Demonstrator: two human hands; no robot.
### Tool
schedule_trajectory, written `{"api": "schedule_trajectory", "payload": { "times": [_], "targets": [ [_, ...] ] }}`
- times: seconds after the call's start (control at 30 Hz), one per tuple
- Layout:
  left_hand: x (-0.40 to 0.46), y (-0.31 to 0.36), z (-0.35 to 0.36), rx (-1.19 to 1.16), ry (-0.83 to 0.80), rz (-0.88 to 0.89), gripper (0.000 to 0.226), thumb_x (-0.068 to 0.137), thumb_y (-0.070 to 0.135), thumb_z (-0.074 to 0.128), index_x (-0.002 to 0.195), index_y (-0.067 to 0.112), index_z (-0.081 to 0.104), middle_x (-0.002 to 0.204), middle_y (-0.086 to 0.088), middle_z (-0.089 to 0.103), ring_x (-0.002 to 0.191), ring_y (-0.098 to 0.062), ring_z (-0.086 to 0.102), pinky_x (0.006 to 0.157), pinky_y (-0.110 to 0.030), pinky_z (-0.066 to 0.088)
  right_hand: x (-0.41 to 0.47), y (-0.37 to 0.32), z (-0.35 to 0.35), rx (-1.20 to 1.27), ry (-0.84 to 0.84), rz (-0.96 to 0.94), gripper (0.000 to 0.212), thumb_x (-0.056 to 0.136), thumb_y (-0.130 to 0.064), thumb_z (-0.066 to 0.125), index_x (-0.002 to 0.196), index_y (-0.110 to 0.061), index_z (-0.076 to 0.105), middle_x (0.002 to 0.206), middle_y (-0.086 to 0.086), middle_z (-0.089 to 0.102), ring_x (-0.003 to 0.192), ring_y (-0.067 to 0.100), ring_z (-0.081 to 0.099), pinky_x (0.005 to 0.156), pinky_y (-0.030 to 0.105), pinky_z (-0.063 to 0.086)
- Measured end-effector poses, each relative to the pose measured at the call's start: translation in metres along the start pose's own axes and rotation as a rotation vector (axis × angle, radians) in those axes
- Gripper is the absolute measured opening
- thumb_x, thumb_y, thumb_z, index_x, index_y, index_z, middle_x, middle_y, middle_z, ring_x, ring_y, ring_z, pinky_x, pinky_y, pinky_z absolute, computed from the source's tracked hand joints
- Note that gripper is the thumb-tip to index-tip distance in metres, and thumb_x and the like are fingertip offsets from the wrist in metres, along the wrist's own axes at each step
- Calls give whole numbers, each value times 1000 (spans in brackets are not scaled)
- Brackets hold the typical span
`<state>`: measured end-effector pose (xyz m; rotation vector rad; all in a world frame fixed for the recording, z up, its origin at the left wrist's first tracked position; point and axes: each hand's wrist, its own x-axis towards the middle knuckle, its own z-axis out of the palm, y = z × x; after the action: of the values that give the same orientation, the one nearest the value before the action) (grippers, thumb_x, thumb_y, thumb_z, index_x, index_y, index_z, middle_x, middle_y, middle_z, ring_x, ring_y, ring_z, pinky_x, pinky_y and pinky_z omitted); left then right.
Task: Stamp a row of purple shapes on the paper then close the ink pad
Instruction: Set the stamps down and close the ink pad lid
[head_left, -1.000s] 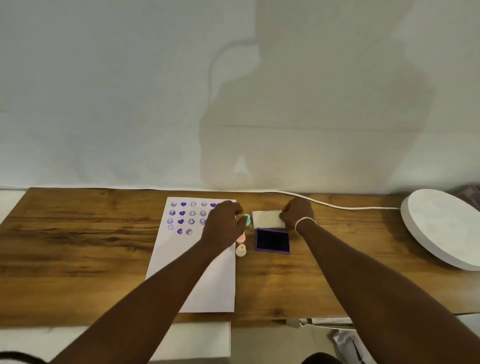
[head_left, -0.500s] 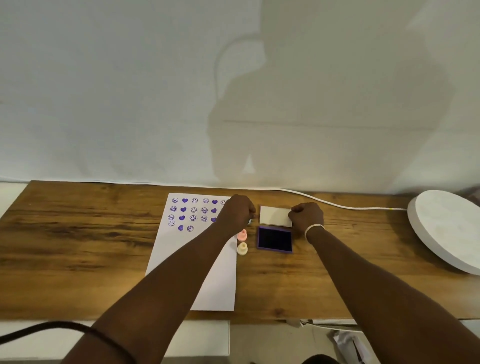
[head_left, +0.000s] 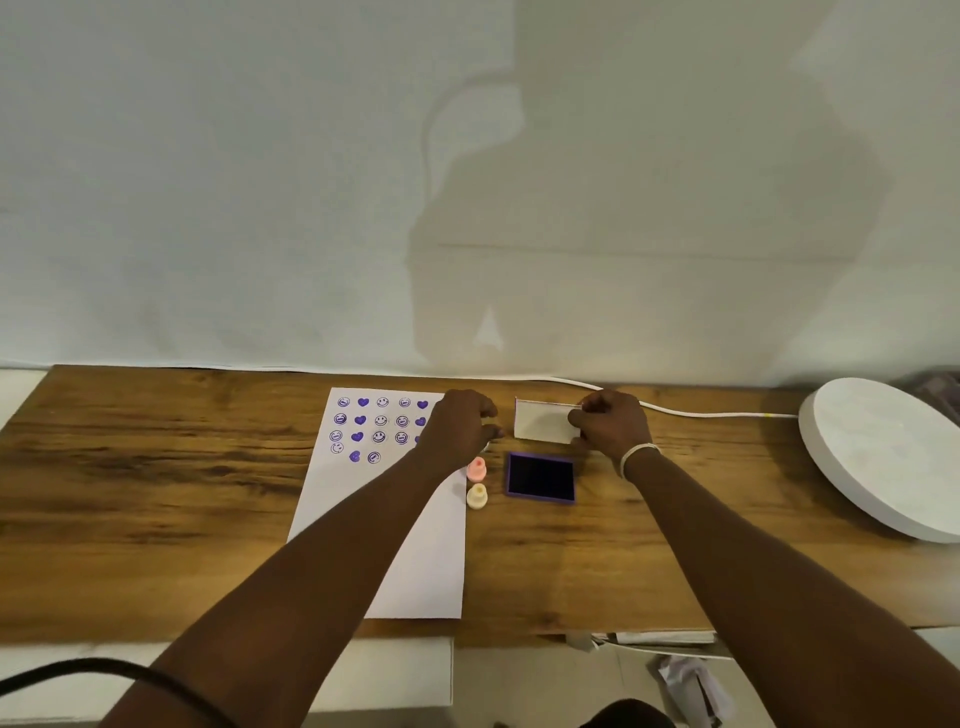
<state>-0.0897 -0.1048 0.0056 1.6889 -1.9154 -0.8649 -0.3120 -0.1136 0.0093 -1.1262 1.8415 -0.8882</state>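
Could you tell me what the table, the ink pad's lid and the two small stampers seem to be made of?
Table: wood or wood-look laminate, matte, with dark grain streaks. Lid, pinched by the right hand: stiff and pale, probably plastic; it keeps a flat shape. Pink stamper and cream stamper: smooth moulded knobs, likely plastic.

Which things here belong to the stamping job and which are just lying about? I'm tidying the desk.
Job: paper, ink pad, its lid, pink stamp, cream stamp.
Lying about: white round slab, white cable.
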Motion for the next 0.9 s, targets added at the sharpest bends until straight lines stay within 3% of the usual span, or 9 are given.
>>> {"api": "schedule_trajectory", "payload": {
  "times": [0.13, 0.27, 0.37, 0.47, 0.63, 0.73, 0.9],
  "targets": [
    [-1, 8, -6, -86, 106, 56, 41, 75, 22, 82, 110, 7, 69, 99, -8, 70, 88, -21, 65, 80, -30, 51, -11, 5, -13, 21, -62, -114, 17, 67, 1, 76, 69, -12, 65, 74, 11, 67, 71, 28, 66, 70, 51, 61],
    [-5, 18, -11, -161, -35, 68, 52, 73, 25, 83, 121, 13, 67, 108, -6, 70, 87, -17, 69, 76, -25, 53, -26, 15, -20, -59, -109, -247, 14, 69, -6, 77, 75, -14, 68, 86, 4, 74, 86, 18, 70, 77, 36, 61],
    [-9, 25, -9, -120, -108, 97, 33, 78, 22, 80, 109, 12, 74, 107, -6, 74, 89, -12, 68, 73, -16, 48, -33, 23, -20, 1, -180, -223, 14, 72, -3, 76, 80, -11, 68, 98, 3, 74, 98, 16, 69, 82, 32, 60],
    [-13, 29, -9, -132, -140, 99, 19, 78, 14, 78, 96, 8, 78, 96, -9, 77, 86, -15, 69, 73, -23, 49, -36, 27, -21, -3, -258, -213, 19, 69, -2, 79, 83, -6, 66, 106, 6, 72, 106, 15, 67, 86, 35, 59],
    [-23, 31, -8, -64, -249, 48, 21, 73, 14, 81, 93, 9, 77, 106, -7, 71, 97, -21, 65, 80, -30, 51, -35, 24, -30, -204, -411, -250, 19, 69, -8, 81, 82, -8, 67, 107, 4, 71, 105, 18, 66, 85, 29, 59],
    [-26, 33, -3, 43, -308, 62, 34, 71, 14, 83, 103, 12, 72, 115, -6, 66, 99, -21, 63, 79, -27, 51, -34, 23, -33, -332, -486, -285, 19, 69, -13, 82, 83, -17, 70, 119, 1, 66, 111, 17, 61, 88, 22, 54],
    [-30, 40, 12, 216, -353, 85, 64, 74, 13, 81, 129, 18, 51, 130, -8, 56, 110, -26, 59, 83, -28, 52, -32, 32, -32, -468, -510, -275, 35, 68, -23, 84, 98, -27, 69, 125, -4, 62, 116, 18, 57, 97, 32, 52]
  ]
}}
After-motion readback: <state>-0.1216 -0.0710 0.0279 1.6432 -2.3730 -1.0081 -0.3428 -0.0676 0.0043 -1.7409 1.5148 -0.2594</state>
